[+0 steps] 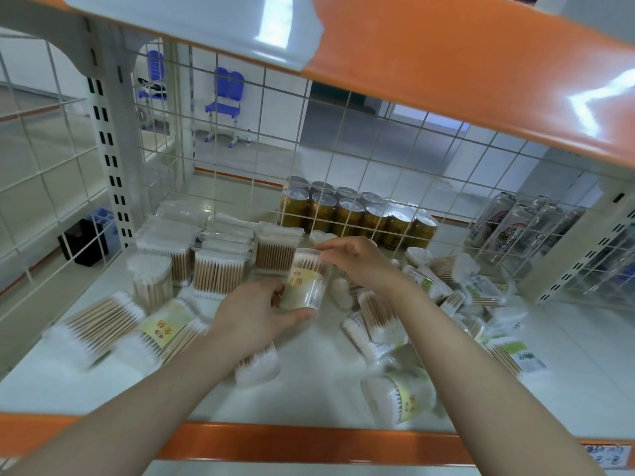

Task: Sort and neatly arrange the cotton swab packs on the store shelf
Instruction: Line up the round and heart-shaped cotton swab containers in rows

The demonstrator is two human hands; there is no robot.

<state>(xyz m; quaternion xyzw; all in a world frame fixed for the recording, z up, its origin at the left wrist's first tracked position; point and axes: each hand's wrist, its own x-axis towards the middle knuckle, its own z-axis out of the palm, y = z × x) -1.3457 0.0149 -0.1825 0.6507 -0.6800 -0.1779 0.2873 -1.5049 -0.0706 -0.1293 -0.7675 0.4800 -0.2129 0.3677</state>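
A round clear tub of cotton swabs with a yellow label [307,282] is held above the middle of the white shelf [309,383]. My left hand [256,312] grips its lower end from below. My right hand [355,261] pinches its top rim with fingertips. Behind it, wooden-stick swab packs [220,266] stand in rows at the back left. Two packs [113,324] lie flat at the front left. A loose heap of swab packs [457,293] lies to the right, and one round tub [400,395] lies on its side near the front edge.
A white wire grid [343,166] closes the shelf's back and left side. Gold cans [347,214] stand behind the grid, silver cans [505,221] to their right. An orange-edged shelf [446,60] hangs overhead, and an orange lip [309,441] runs along the front.
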